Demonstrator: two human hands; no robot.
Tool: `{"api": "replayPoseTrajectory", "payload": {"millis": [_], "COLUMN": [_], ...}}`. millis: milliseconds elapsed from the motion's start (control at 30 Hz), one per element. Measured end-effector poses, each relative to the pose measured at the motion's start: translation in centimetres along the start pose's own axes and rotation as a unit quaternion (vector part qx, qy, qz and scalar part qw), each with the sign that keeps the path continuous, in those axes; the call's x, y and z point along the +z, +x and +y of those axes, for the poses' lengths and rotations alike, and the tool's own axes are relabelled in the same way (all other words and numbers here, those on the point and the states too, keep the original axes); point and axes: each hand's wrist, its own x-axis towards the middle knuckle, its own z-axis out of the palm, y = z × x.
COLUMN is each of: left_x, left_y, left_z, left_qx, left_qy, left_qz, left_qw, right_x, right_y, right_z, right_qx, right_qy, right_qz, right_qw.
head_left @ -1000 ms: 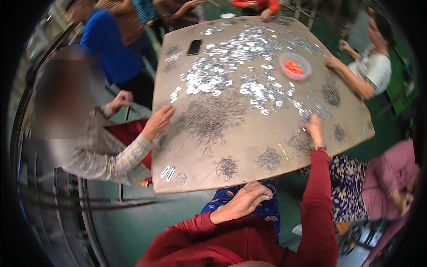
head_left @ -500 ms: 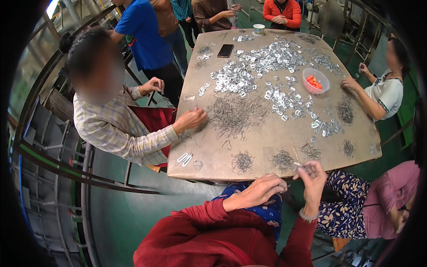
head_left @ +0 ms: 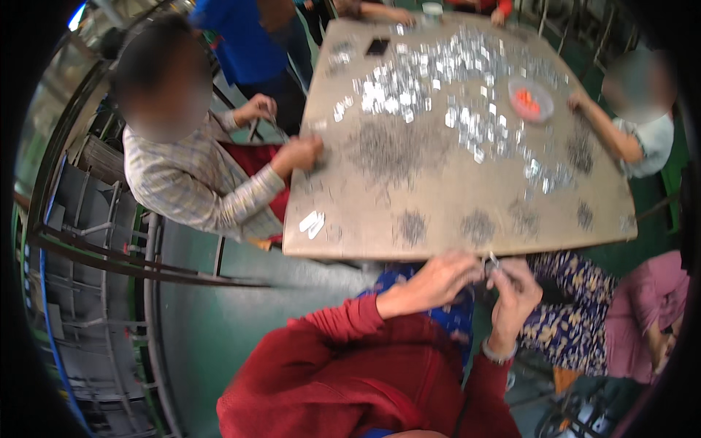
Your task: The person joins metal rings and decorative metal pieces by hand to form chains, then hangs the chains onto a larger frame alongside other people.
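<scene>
Just off the near edge of the table (head_left: 350,248), my two hands are close together. My right hand (head_left: 515,292) pinches a small shiny metal piece (head_left: 493,261) between thumb and fingers; blur hides its exact kind. Beside it, the fingers of my left hand (head_left: 444,279) are pressed together near that piece, and what they hold cannot be made out. In front of my hands lie small heaps of thin dark wire pieces (head_left: 477,228), with another heap (head_left: 413,228) to the left.
Flat silver metal buckles (head_left: 394,95) cover the far middle, beside a larger wire heap (head_left: 391,150). A clear bowl (head_left: 544,106) holds orange pieces. Two large white-looking loops (head_left: 312,225) and a phone (head_left: 377,47) lie leftward. Co-workers sit around; one in patterned trousers (head_left: 569,328) is close at right.
My hands have come closer together, with the metal piece now between them. The co-worker at left has drawn a hand back from the wire heap. The whole view has shifted and blurred.
</scene>
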Motion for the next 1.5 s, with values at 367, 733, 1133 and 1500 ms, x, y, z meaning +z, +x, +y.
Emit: {"api": "replayPoseTrajectory", "payload": {"millis": [367, 733, 1133, 1500], "left_x": [-9.4, -8.6, -9.6, -1.3], "left_y": [7.7, 13.8, 10.8, 1.3], "left_z": [-13.4, -22.2, -8.2, 2.6], "left_qx": [0.005, 0.071, -0.106, 0.003], "left_qy": [0.282, 0.54, 0.114, -0.072], "left_qz": [0.055, -0.13, -0.021, 0.011], "left_qw": [0.958, 0.829, 0.988, 0.997], "right_x": [0.4, 0.5, -0.2, 0.5], "right_y": [-0.4, 0.6, -1.5, -2.4], "right_z": [0.1, 0.5, 1.2, 1.4], "right_qx": [0.083, 0.079, 0.087, 0.08], "right_qy": [0.054, 0.058, 0.046, 0.076], "right_qz": [-0.064, -0.032, -0.05, 0.06], "right_qw": [0.993, 0.995, 0.994, 0.992]}}
